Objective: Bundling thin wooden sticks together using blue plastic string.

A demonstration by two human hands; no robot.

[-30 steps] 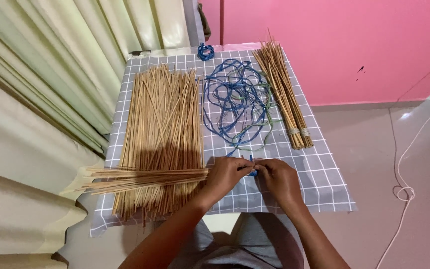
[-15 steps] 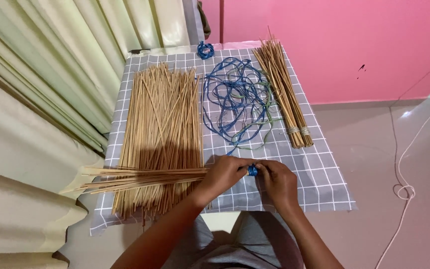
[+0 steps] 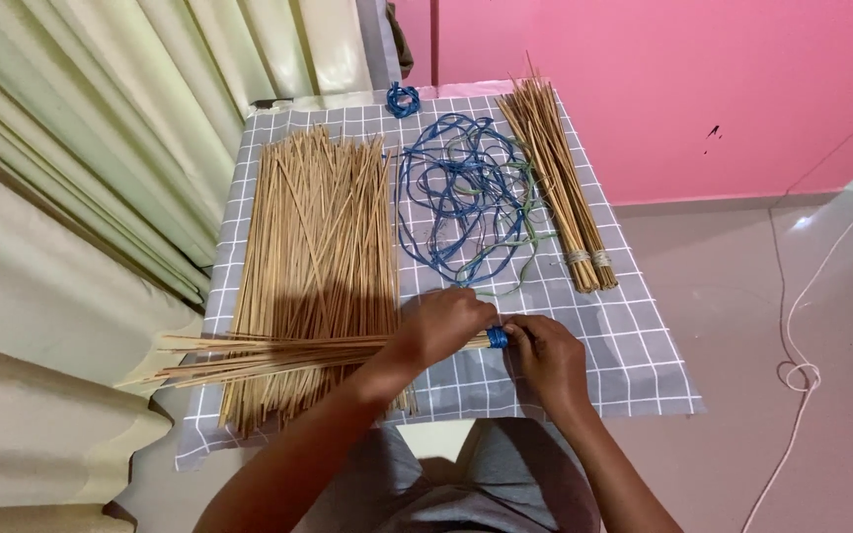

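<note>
The bundle of thin sticks (image 3: 278, 355) lies crosswise at the near edge of the surface (image 3: 634, 345), over the loose stick pile (image 3: 318, 247). A blue cord (image 3: 497, 338) wraps its end. The left hand (image 3: 441, 326) is closed around the bundle; the right hand (image 3: 545, 357) pinches the cord. I think the wrap must stay tight and the stick ends even.

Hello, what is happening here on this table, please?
A person sits at a small table with a grey checked cloth. The left hand grips a bundle of thin sticks lying sideways, and the right hand works a blue string wound around its end. A big pile of loose sticks, a tangle of blue cord and a tied stick bundle lie beyond.
</note>
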